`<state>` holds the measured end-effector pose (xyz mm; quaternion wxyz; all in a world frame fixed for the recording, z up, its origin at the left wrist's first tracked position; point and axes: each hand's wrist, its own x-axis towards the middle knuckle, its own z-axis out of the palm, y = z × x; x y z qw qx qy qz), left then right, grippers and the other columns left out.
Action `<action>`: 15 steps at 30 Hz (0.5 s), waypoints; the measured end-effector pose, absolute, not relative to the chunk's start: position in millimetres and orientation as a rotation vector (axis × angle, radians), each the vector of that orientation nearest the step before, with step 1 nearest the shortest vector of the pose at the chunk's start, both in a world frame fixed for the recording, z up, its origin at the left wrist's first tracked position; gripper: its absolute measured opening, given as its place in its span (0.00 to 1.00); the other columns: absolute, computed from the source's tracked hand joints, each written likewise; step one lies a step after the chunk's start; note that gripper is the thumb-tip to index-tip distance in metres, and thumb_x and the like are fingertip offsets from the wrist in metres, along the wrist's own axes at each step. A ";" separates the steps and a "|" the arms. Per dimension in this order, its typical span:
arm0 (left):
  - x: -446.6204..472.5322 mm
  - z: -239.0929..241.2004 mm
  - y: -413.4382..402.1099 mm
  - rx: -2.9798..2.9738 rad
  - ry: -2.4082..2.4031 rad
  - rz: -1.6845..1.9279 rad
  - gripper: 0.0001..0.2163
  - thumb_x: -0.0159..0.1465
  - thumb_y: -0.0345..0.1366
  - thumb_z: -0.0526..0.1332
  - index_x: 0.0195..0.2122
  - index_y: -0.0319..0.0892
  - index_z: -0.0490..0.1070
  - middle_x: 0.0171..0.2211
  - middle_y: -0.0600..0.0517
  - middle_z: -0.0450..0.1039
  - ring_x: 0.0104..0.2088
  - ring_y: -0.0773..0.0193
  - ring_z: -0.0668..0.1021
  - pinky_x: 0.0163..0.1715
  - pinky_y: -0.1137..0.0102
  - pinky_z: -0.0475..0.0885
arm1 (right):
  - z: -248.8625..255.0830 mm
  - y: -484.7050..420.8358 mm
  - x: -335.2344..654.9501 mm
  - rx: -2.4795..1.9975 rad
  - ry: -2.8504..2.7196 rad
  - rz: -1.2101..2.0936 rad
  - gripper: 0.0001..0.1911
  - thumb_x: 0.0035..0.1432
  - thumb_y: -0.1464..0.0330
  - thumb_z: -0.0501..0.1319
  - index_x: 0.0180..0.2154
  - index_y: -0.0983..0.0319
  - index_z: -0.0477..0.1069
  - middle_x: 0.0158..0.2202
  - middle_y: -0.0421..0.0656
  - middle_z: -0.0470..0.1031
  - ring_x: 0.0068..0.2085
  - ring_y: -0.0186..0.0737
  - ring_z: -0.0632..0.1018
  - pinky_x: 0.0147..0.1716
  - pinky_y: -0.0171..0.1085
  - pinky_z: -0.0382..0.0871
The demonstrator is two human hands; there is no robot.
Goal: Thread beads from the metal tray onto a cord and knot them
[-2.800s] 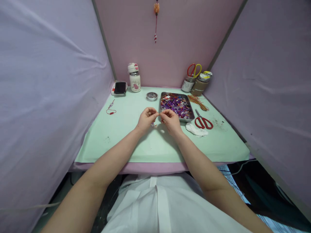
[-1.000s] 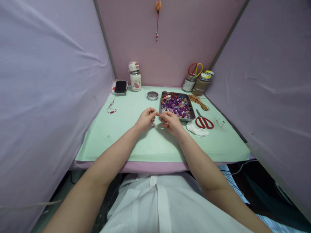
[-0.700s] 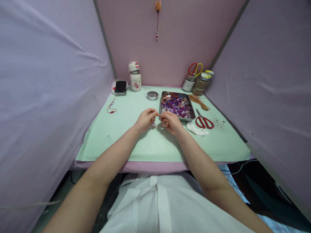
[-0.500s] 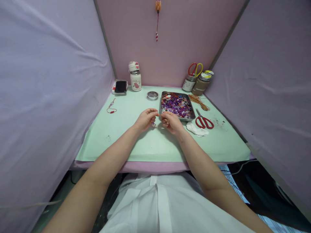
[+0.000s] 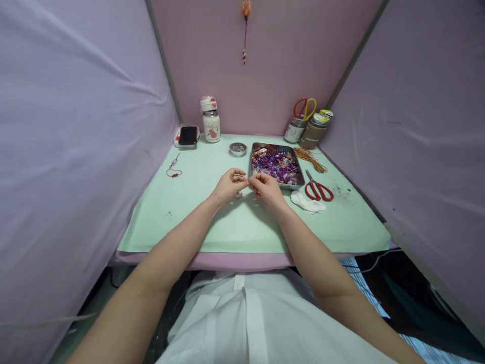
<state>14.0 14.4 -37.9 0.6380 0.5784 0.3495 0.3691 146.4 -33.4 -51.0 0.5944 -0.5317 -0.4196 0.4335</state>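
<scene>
My left hand [image 5: 229, 186] and my right hand [image 5: 266, 188] meet over the green tabletop, at the near left corner of a metal tray of beads [image 5: 253, 183]. Thumb and forefinger of each are pinched together, fingertips almost touching, on a thin cord that is barely visible. The other fingers of my left hand are loosely raised, those of the right curled. Below my left hand hangs a small beaded cord [image 5: 238, 195], with pale and purple beads; its upper part is hidden by my fingers.
Red-handled scissors [image 5: 319, 191] and a crumpled white cloth [image 5: 307, 203] lie right of the tray, a bundle of orange cords [image 5: 311, 160] behind them. A round tin [image 5: 238, 148], a bottle [image 5: 211, 124], a phone [image 5: 188, 135] and a finished-looking red bracelet [image 5: 174, 169] stand or lie leftward.
The fingers of my left hand have opened out somewhat, its thumb and forefinger reaching to the right fingertips. The right hand has shifted slightly left. The beads below hang a little lower.
</scene>
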 end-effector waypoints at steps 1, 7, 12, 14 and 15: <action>13.9 -38.1 14.5 1.331 0.794 0.839 0.14 0.52 0.29 0.65 0.38 0.41 0.63 0.26 0.56 0.70 0.22 0.73 0.71 0.21 0.76 0.62 | -51.4 -33.3 146.4 -1.240 -0.987 0.996 0.10 0.46 0.61 0.64 0.26 0.60 0.67 0.19 0.34 0.61 0.20 0.28 0.60 0.18 0.30 0.51; 15.1 -43.3 17.1 1.387 0.823 0.858 0.15 0.52 0.30 0.66 0.38 0.42 0.62 0.25 0.57 0.70 0.21 0.73 0.70 0.21 0.76 0.63 | -51.3 -33.9 146.9 -1.338 -1.159 0.752 0.09 0.51 0.61 0.60 0.28 0.60 0.66 0.22 0.36 0.64 0.22 0.31 0.63 0.22 0.34 0.58; 16.5 -49.4 18.9 1.572 0.924 1.002 0.14 0.50 0.25 0.62 0.36 0.42 0.61 0.26 0.58 0.68 0.22 0.74 0.68 0.23 0.76 0.63 | -52.1 -36.6 147.3 -1.388 -1.422 0.152 0.08 0.52 0.64 0.62 0.31 0.60 0.65 0.34 0.41 0.67 0.30 0.35 0.67 0.33 0.38 0.63; 16.3 -51.4 18.2 1.697 0.955 1.042 0.13 0.50 0.24 0.60 0.35 0.43 0.61 0.27 0.58 0.68 0.22 0.74 0.67 0.24 0.76 0.62 | -52.8 -37.5 146.5 -1.392 -1.476 0.062 0.09 0.53 0.63 0.62 0.29 0.60 0.64 0.32 0.41 0.66 0.32 0.37 0.67 0.34 0.38 0.63; 16.1 -52.2 17.5 1.758 0.963 1.053 0.14 0.49 0.23 0.59 0.35 0.43 0.61 0.27 0.58 0.68 0.22 0.74 0.66 0.25 0.75 0.62 | -53.2 -37.6 146.1 -1.395 -1.492 0.049 0.10 0.54 0.62 0.61 0.28 0.59 0.63 0.31 0.41 0.66 0.32 0.37 0.67 0.34 0.38 0.63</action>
